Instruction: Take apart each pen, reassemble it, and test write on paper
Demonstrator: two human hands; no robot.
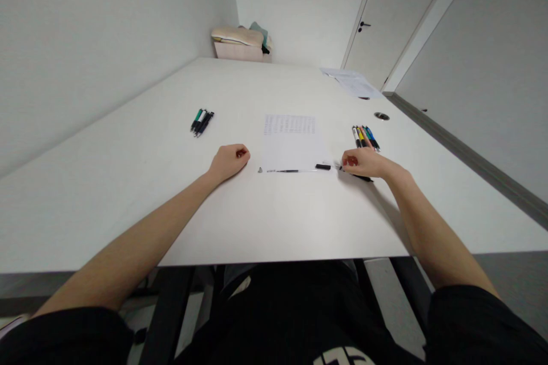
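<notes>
My left hand [231,161] rests on the table left of the printed paper sheet [285,148], fingers curled in and nothing visible in them. Right of the sheet, my right hand [363,162] has its fingers pinched at a black pen barrel [365,178], which lies low under the hand and is partly hidden. Along the sheet's lower edge lie pen parts in a row: a small cone tip [260,170], a spring [271,170], a thin refill [295,171] and a short black tube [322,166]. A small clear piece beside my right fingertips is too blurred to name.
Several pens [202,122] lie in a bunch at left on the white table [265,217]. Another group of colored pens [365,137] sits just beyond my right hand. Papers [353,82] and a round metal grommet [381,116] are at the far right; a box with cloths [240,45] stands behind.
</notes>
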